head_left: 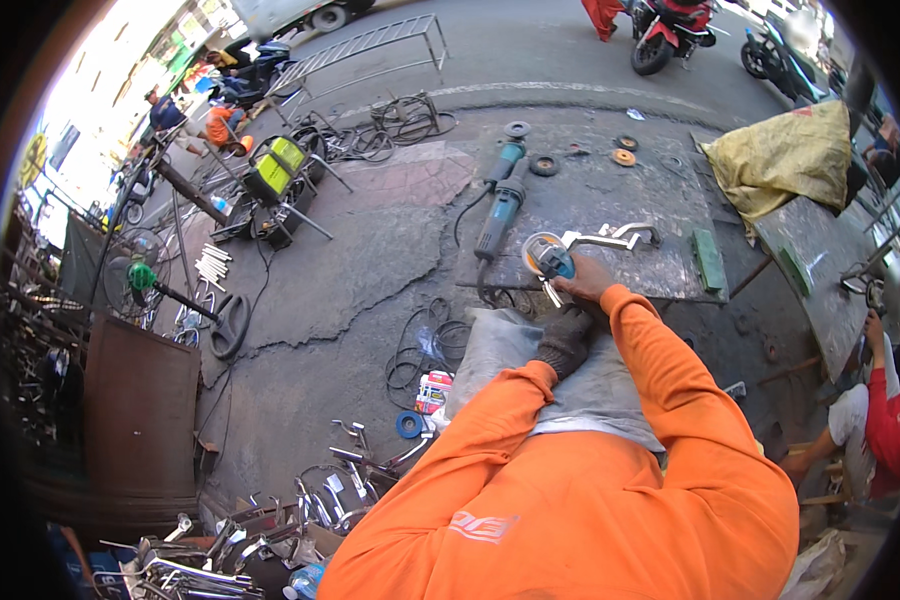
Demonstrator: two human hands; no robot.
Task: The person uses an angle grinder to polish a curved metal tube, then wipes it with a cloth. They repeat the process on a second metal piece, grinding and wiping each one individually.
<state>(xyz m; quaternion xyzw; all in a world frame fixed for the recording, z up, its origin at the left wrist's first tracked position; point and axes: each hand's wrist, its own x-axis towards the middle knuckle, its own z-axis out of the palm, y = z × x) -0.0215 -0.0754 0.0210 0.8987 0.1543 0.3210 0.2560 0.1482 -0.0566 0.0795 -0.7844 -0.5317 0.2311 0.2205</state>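
Observation:
My right hand (588, 277), bare, is closed around the teal body of an angle grinder (555, 262) with a round disc at its far end. Just nearer to me, my left hand (567, 338) wears a dark glove and is closed over a grey cloth (505, 345) on my lap. A short shiny metal piece (552, 294) sticks out below the grinder's disc, beside the glove; what the gloved fingers grip is hidden. Beyond the grinder, bent shiny metal parts (610, 238) lie on a worn board (670, 275).
Two more teal grinders (502, 215) lie on the board, with loose discs (624, 158) and a green block (708, 260). Cables (420, 340) coil at the left. Metal scraps (200, 570) are heaped at lower left. A yellow sack (785, 155) and a person in red (895, 435) are at right.

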